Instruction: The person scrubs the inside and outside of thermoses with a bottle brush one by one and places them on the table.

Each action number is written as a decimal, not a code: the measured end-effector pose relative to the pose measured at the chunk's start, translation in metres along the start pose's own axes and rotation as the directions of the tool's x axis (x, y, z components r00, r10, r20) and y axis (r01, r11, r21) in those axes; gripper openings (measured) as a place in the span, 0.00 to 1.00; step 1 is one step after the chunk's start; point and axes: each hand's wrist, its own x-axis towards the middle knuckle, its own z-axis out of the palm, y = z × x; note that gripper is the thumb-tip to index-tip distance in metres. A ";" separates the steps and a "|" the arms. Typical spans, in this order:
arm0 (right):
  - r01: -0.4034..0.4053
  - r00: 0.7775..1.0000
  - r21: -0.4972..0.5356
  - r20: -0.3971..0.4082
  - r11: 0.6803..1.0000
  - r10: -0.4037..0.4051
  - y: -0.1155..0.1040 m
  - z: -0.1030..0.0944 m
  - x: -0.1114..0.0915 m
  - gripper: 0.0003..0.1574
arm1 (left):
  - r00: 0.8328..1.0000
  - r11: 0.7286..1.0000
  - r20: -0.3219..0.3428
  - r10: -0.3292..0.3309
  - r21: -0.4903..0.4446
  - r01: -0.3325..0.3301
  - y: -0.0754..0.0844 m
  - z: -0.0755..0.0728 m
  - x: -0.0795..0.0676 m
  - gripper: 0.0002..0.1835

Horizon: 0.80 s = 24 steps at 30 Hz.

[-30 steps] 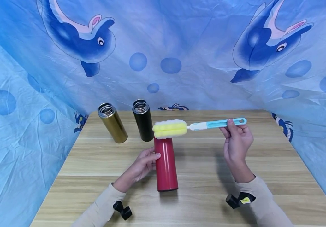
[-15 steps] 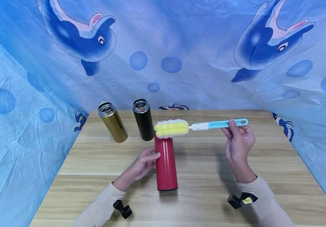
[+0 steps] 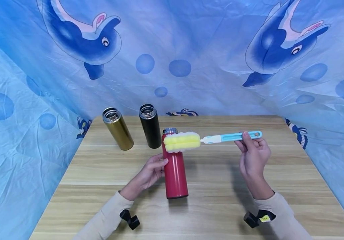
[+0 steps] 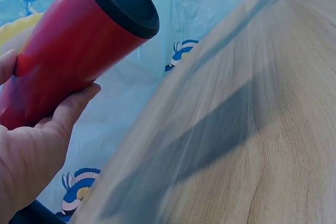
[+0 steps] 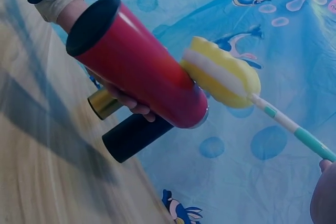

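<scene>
My left hand (image 3: 151, 171) grips a red vacuum flask (image 3: 176, 176) around its upper side. The flask is held up off the table, tilted, and its black base (image 4: 126, 1) faces the left wrist camera. A bare steel mouth (image 3: 170, 130) shows at its top. In my right hand (image 3: 254, 158), thumb and fingers pinch the turquoise handle of a bottle brush (image 3: 233, 137). The brush's yellow and white sponge head (image 3: 182, 142) lies sideways across the front of the flask, just below its mouth. Whether sponge and flask touch, I cannot tell.
A gold flask (image 3: 121, 133) and a black flask (image 3: 152, 131), both without lids, stand on the wooden table (image 3: 100, 193) at the back left. Blue sheeting (image 3: 213, 93) printed with dolphins hangs behind and beside the table.
The brush has come down a little in the head view, so the red flask's steel mouth now shows above the sponge. My right hand has shifted slightly down and right. My left hand keeps its grip.
</scene>
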 end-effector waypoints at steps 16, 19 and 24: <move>-0.086 0.996 -0.038 -0.012 0.996 0.085 -0.008 -0.018 -0.012 0.10 | 1.000 0.999 0.006 0.014 -0.050 -0.014 -0.001 -0.002 0.004 0.24; -0.108 0.994 -0.056 -0.021 0.993 0.107 -0.010 -0.021 -0.015 0.09 | 1.000 0.997 0.010 0.028 -0.074 -0.027 -0.002 -0.003 0.005 0.22; -0.158 0.987 -0.079 -0.049 0.984 0.154 -0.014 -0.026 -0.021 0.08 | 0.999 0.996 -0.001 0.037 -0.085 -0.037 -0.004 -0.003 0.006 0.20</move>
